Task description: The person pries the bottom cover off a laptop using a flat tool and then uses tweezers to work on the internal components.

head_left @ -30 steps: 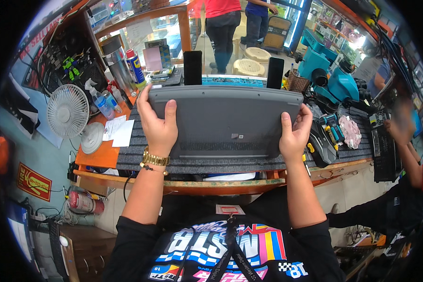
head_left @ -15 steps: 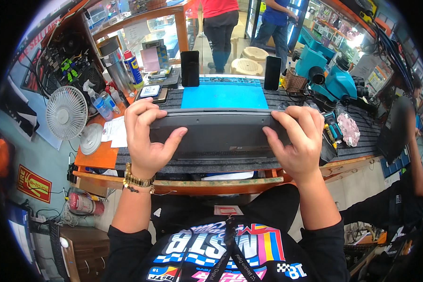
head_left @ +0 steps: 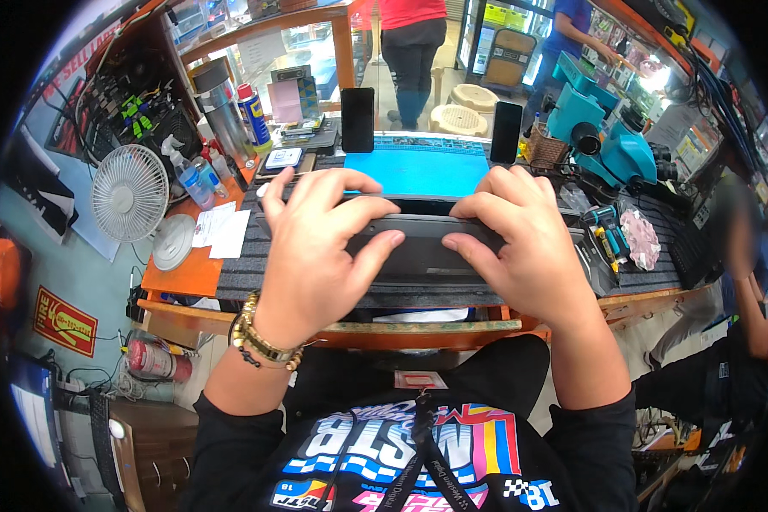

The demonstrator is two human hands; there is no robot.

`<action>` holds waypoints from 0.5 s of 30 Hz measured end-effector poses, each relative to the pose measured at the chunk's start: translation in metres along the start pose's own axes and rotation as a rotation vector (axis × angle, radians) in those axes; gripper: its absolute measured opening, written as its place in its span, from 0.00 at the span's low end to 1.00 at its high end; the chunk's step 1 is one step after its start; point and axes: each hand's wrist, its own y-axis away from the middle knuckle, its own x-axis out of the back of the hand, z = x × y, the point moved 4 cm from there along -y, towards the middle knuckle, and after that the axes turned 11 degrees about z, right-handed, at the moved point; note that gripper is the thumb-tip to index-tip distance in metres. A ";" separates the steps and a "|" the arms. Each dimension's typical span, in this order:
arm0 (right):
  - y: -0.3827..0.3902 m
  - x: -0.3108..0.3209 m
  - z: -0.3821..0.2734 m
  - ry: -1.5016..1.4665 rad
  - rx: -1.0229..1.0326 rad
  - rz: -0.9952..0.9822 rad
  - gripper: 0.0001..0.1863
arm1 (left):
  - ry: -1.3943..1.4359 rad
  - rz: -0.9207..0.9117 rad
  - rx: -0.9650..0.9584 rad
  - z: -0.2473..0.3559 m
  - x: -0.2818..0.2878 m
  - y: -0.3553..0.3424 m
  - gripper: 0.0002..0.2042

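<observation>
A dark grey laptop (head_left: 420, 252) stands tilted edge-up at the front of the striped bench mat, with a narrow dark gap along its top edge. My left hand (head_left: 320, 247) grips the left part of that edge, fingers curled over it and thumb pressed on the near face. On the right part, my right hand (head_left: 525, 243) holds it the same way. Just behind lies a blue work mat (head_left: 414, 171), with an upright black phone (head_left: 357, 119) at its left and another (head_left: 506, 132) at its right.
A white fan (head_left: 128, 192), spray can (head_left: 253, 119) and bottles (head_left: 198, 183) crowd the left. A teal microscope (head_left: 576, 111) and hand tools (head_left: 606, 239) lie right, beside a co-worker's arm (head_left: 749, 303). People (head_left: 410, 43) stand beyond the bench.
The laptop has tipped from showing its broad underside to edge-up, uncovering the blue mat. My hands moved inward along the edge, and a dark gap now shows between its halves.
</observation>
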 end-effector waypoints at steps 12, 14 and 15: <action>-0.005 -0.007 0.002 0.019 0.061 0.024 0.12 | 0.031 0.094 0.012 -0.005 -0.004 0.002 0.10; 0.002 0.002 0.013 0.066 0.041 0.013 0.13 | -0.002 0.097 0.011 -0.019 0.008 0.006 0.11; 0.006 0.010 0.019 0.104 0.029 -0.004 0.14 | 0.007 0.079 0.049 -0.029 0.016 0.009 0.11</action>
